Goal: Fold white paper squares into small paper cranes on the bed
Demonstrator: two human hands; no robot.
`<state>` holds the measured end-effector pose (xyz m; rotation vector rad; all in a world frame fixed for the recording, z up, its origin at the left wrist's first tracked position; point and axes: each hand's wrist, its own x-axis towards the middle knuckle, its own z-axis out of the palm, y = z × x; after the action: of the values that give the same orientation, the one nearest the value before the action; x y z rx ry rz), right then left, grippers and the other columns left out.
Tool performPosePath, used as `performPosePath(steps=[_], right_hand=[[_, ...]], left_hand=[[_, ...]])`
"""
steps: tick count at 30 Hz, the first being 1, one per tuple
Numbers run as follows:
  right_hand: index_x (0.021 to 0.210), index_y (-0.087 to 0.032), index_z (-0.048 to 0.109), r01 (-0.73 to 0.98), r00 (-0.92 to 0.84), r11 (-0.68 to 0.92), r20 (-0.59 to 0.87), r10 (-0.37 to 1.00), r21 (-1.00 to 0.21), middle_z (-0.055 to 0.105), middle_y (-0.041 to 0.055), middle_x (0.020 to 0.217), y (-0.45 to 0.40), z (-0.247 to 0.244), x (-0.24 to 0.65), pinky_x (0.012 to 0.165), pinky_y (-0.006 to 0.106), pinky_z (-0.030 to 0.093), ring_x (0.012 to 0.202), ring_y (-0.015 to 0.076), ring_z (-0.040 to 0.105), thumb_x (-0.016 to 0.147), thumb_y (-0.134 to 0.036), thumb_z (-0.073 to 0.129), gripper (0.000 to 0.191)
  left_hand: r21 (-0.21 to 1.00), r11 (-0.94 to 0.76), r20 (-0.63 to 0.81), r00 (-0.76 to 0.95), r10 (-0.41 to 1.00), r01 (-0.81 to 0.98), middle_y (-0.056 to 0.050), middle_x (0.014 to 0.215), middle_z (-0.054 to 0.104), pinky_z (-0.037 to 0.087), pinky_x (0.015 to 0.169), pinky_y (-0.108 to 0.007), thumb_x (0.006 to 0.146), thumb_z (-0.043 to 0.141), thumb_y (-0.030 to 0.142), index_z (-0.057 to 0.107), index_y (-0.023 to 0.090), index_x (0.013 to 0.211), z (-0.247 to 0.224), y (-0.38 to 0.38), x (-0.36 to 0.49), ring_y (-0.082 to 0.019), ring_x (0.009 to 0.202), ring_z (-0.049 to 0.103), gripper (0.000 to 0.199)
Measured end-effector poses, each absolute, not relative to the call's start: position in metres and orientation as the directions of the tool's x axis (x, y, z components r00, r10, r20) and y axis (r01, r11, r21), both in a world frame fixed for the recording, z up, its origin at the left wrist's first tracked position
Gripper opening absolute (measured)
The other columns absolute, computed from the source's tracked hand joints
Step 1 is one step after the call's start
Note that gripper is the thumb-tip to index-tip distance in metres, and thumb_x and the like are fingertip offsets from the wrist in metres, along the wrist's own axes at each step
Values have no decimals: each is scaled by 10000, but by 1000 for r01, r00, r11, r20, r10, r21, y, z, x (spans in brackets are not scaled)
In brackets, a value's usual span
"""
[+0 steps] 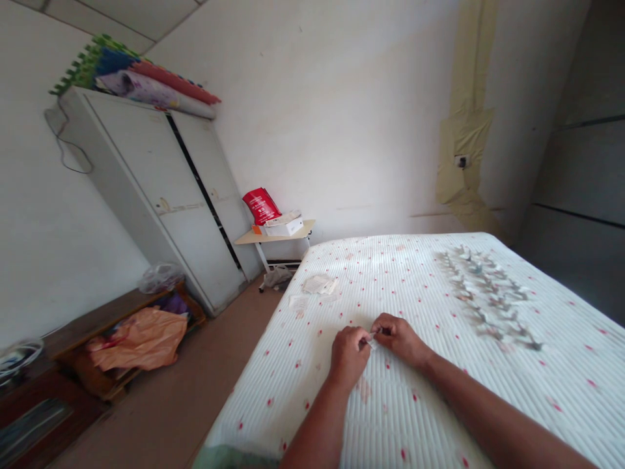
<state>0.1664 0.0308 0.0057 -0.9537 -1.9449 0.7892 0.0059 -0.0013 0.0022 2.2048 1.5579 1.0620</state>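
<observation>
Above the white ribbed bed cover (342, 404), my left hand (349, 355) pinches a small piece of folded paper (372, 341) between thumb and fingers. My right hand (398, 340) grips the same paper from the other side, so the two hands nearly meet. The fingers cover much of the paper, and its exact folds cannot be made out. Several small folded paper figures (488, 286), looking like paper cranes, stand in rows to the right of my hands. Beyond my left hand lie loose sheets of printed paper (319, 284).
A small table (249, 238) against the wall bears a red bag (261, 206) and a white box (286, 226). At left stand a grey cabinet (146, 195) with foam mats (170, 78) on top and a low wooden bench (73, 339) with an orange plastic bag (141, 342).
</observation>
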Motion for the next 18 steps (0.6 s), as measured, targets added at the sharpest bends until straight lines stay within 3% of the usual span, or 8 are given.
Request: performPosePath(steps=[6, 11, 14, 18], right_hand=[[724, -178, 617, 387, -411, 555, 401, 819, -737, 578, 25, 732, 32, 5, 166, 635, 245, 423, 668, 130, 542, 690, -105, 488, 151], [781, -186, 609, 398, -387, 545, 404, 829, -738, 583, 20, 750, 34, 2, 166, 603, 239, 412, 648, 125, 528, 653, -69, 496, 207], [849, -193, 590, 354, -372, 521, 394, 840, -777, 568, 19, 806, 33, 3, 168, 537, 225, 394, 565, 97, 484, 635, -58, 502, 268], [760, -187, 590, 284, -443, 548, 400, 803, -787, 546, 29, 873, 31, 4, 173, 536, 213, 385, 585, 87, 473, 631, -53, 521, 198]], left_hand=[[543, -419, 443, 176, 879, 728, -2, 746, 614, 388, 748, -267, 629, 529, 38, 625, 200, 714, 4, -2, 5, -154, 781, 522, 207], [561, -410, 431, 170, 886, 719, -6, 736, 616, 386, 723, -270, 633, 527, 37, 632, 201, 704, 6, -2, 6, -158, 771, 517, 207], [561, -394, 433, 147, 889, 728, -11, 735, 626, 383, 717, -269, 634, 533, 43, 634, 197, 711, 6, -2, 7, -161, 769, 521, 199], [546, -367, 427, 126, 896, 753, -12, 725, 635, 382, 703, -262, 638, 535, 46, 636, 193, 703, 8, -1, 6, -158, 761, 530, 190]])
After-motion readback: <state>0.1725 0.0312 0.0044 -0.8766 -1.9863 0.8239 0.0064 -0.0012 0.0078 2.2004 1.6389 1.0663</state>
